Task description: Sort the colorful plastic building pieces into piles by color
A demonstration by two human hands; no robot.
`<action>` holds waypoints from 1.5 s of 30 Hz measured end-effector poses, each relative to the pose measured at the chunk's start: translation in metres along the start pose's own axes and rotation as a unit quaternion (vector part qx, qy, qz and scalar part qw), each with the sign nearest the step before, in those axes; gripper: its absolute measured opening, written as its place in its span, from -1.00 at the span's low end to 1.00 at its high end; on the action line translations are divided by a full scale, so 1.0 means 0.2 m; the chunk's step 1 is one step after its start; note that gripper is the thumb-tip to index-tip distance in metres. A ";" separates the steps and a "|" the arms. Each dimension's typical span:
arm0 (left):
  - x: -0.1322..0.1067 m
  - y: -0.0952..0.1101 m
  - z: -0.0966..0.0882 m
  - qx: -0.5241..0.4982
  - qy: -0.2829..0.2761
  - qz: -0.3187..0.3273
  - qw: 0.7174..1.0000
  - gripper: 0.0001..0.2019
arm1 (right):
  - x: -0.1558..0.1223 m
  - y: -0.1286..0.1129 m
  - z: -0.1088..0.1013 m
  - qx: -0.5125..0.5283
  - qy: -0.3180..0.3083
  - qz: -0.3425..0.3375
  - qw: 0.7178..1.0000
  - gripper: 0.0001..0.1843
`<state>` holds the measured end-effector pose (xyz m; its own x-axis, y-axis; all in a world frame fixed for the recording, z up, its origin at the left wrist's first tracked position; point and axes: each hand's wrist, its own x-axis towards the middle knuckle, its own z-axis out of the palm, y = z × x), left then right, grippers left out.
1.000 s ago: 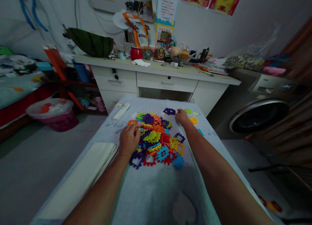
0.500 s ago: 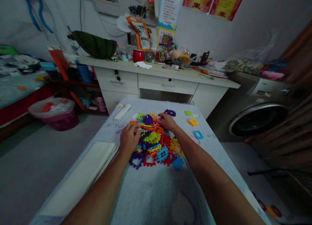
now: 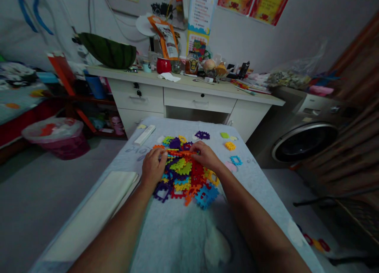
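Observation:
A heap of colourful notched plastic building tiles [image 3: 183,168] lies on the cloth-covered table. Above its far part, a row of orange tiles [image 3: 179,153] seen nearly edge-on spans the gap between my hands. My left hand [image 3: 154,167] is closed on the left end of this row, thumb against fingers, with a thin yellow-green edge showing beside it. At the other end, my right hand [image 3: 205,156] pinches the orange tiles. Near my wrists, a blue window-shaped tile [image 3: 206,196] and a dark purple frame tile [image 3: 162,192] lie at the heap's near side.
Loose tiles lie to the right: purple [image 3: 202,135], yellow [image 3: 230,146], blue frame [image 3: 236,160] and green [image 3: 224,135]. A white oblong object [image 3: 145,135] and a folded white cloth [image 3: 97,210] lie left. Beyond the table stands a white desk [image 3: 189,97]; a washing machine [image 3: 299,131] is at right.
My right hand has moved slightly toward me, and the orange tiles now line up between both hands. At the heap's near edge, blue and orange tiles have shifted. The view has turned slightly.

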<state>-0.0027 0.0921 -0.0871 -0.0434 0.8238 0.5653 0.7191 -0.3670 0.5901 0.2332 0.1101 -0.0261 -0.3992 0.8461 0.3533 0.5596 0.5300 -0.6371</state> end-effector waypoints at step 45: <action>-0.01 -0.02 0.01 0.011 -0.025 -0.001 1.000 -0.69 | -0.88 0.17 -0.45 -0.219 0.031 0.208 0.953 -0.44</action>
<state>-0.0032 0.0932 -0.0910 -0.0108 0.8458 0.5334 0.7342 -0.3554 0.5784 0.3876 -0.0146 -0.0484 -0.0407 0.9827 0.1808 0.9146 0.1095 -0.3892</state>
